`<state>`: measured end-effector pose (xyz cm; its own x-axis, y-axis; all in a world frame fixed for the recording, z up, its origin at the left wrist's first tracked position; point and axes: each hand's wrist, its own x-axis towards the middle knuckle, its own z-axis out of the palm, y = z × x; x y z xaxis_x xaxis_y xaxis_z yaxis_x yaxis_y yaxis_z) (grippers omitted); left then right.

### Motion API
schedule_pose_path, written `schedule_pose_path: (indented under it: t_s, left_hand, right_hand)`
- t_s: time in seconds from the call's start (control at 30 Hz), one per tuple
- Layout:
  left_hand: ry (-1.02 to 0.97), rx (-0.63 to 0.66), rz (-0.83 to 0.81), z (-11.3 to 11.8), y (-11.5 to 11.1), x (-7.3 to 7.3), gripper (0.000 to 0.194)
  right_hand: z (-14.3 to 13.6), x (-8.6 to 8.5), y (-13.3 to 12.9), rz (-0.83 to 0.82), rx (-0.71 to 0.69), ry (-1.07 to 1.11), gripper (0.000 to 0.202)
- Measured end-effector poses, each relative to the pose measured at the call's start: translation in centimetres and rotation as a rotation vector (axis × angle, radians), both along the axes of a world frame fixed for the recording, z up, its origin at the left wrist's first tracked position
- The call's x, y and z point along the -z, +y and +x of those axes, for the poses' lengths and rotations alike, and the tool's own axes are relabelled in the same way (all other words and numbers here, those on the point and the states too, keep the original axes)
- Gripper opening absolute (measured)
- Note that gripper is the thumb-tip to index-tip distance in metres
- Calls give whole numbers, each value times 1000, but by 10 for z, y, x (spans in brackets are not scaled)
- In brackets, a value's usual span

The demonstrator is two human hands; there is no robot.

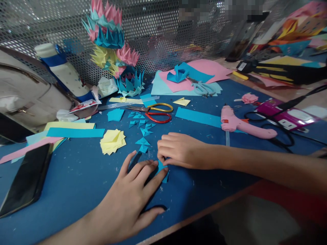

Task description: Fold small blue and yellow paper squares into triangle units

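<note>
left hand (139, 187): fingers spread, tips pressing blue slip (160, 166) to table (84, 170), nothing grasped | right hand (181, 149): fingers curled at slip's far end; pinch hidden, can't tell | slip: near-centre, nearer than blue triangles (143, 141) | step: probably creasing a fold; next move likely calls for left steadying, right pressing

There are two hands (135, 190), two pairs of scissors (147, 109), one glue gun (241, 126), one phone (27, 178) — and perhaps eight blue pieces (143, 149).

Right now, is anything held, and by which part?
The left hand rests on a small blue paper; the right hand is at its upper edge, whether pinching I can't tell.
</note>
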<state>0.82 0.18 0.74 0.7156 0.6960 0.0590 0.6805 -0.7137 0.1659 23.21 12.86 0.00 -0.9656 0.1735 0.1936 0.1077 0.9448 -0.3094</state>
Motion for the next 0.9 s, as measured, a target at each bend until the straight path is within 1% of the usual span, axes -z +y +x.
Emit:
schedule_pose_path:
  t_s: [0.07, 0.2, 0.23, 0.27, 0.33, 0.4, 0.47, 0.57, 0.67, 0.9]
  left_hand:
    - [5, -8, -20, 0, 0, -2, 65]
    - [22, -10, -47, 1, 1, -5, 62]
    - [22, -9, -46, 1, 1, -6, 62]
    - [19, -11, -42, 1, 0, -6, 62]
    - [16, -14, -36, 1, 0, -6, 62]
    - [14, -15, -32, 0, -1, -5, 62]
    - [15, -11, -32, 0, -1, -4, 63]
    - [23, -4, -35, -1, 0, -3, 63]
    - [25, -4, -35, 0, 1, -2, 63]
    - [19, -8, -36, -1, 0, -4, 62]
  right_hand:
    - [-1, 0, 0, -60, 35, -8, 24]
    - [0, -2, 4, -167, 174, 15, 19]
    - [1, -4, 7, -184, 175, 37, 18]
    - [3, -6, 10, -200, 149, 59, 19]
    - [7, -13, 18, -224, 23, 84, 24]
    - [12, -22, 24, -194, -135, 45, 29]
    - [16, -31, 29, -158, -219, -49, 30]
    - [19, -38, 30, -136, -239, -180, 30]
    - [20, -36, 28, -134, -231, -243, 30]
    - [18, -25, 31, -57, -206, -204, 28]
